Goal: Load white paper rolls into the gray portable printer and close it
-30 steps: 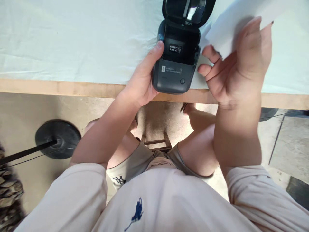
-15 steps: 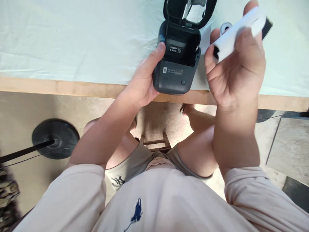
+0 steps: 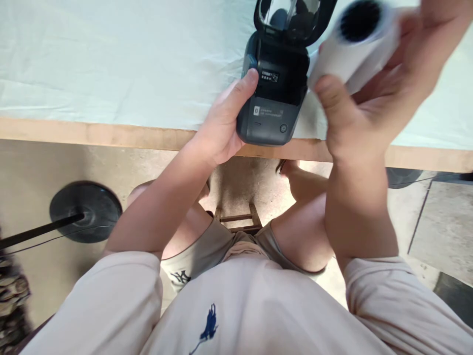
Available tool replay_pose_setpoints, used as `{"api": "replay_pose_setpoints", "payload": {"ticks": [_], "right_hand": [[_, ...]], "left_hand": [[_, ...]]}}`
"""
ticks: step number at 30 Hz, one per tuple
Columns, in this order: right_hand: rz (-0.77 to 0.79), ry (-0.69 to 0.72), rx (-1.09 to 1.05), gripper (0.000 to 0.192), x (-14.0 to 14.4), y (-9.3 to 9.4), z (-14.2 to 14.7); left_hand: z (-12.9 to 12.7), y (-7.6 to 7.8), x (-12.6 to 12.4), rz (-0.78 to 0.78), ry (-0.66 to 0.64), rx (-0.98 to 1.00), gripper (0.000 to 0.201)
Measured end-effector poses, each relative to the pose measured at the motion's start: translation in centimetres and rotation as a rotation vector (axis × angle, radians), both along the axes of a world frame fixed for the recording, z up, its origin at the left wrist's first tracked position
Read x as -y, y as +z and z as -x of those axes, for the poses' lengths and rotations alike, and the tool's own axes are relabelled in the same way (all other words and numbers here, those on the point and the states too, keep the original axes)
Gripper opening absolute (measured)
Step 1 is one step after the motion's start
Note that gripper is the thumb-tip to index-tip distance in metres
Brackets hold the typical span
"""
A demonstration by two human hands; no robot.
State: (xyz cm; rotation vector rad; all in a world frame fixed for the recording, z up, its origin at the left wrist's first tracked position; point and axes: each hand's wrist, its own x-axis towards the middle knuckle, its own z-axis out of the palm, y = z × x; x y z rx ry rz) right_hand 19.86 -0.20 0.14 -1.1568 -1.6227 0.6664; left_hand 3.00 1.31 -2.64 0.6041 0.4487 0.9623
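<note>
Right hand [image 3: 373,93] first: thumb and fingers are clamped round a white paper roll [image 3: 354,47], and it has swung round since a moment ago. Half a second back the roll lay sideways across the fingers; now its dark hollow core faces up toward the camera and it sits just beside the right flank of the printer, raised off the table. It is blurred, so the hand looks to be mid-turn.

Left hand [image 3: 225,123]: thumb pressed along the left wall of the dark grey label printer [image 3: 271,106], the other fingers hidden behind or beneath it, so a hold on the body as far as I can tell, same as before. The printer sits at the near edge of the table [image 3: 111,135], on the pale cloth [image 3: 111,59], lid [image 3: 295,17] thrown back and the paper bay empty.

My reading: the roll is being lined up with that open bay, not yet in it.

Outward, below: wooden stool rung [image 3: 238,219], black round stand base [image 3: 85,209] on the floor.
</note>
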Motion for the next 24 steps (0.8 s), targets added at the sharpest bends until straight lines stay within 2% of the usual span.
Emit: {"api": "replay_pose_setpoints", "payload": {"ticks": [2,3,7,10,14,17,20,21,22,24], "right_hand": [[-0.231,-0.016,0.129,0.036,-0.4,-0.2,0.3],[-0.298,-0.029,0.215,0.024,-0.6,-0.2,0.4],[-0.259,-0.076,0.517,0.013,-1.0,0.2,0.6],[-0.217,-0.062,0.577,0.014,-0.9,0.3,0.7],[-0.344,-0.089,0.543,0.023,-0.4,0.0,0.8],[-0.399,-0.038,0.500,0.015,0.1,-0.3,0.8],[-0.324,0.117,0.456,0.013,0.4,-0.5,0.9],[-0.298,0.112,0.399,0.015,0.4,-0.5,1.0],[-0.279,0.069,0.330,0.018,0.5,-0.5,1.1],[-0.270,-0.083,0.186,0.020,0.5,-0.3,1.5]], "left_hand": [[-0.1,0.1,0.2,-0.019,0.011,-0.023,0.027],[-0.2,0.1,0.3,-0.025,0.022,-0.040,0.025],[-0.5,0.4,0.6,0.017,0.066,-0.108,0.017],[-0.5,0.6,0.7,0.071,0.053,-0.163,0.014],[-0.2,0.8,0.3,0.044,0.038,-0.128,0.023],[0.2,0.8,0.1,0.028,0.000,-0.042,0.031],[0.5,0.6,0.2,0.014,-0.005,-0.015,0.011],[0.5,0.5,0.3,0.010,0.001,-0.031,0.006],[0.6,0.5,0.4,0.005,0.010,-0.053,0.010],[0.6,0.3,0.5,-0.014,0.018,-0.106,0.019]]}}
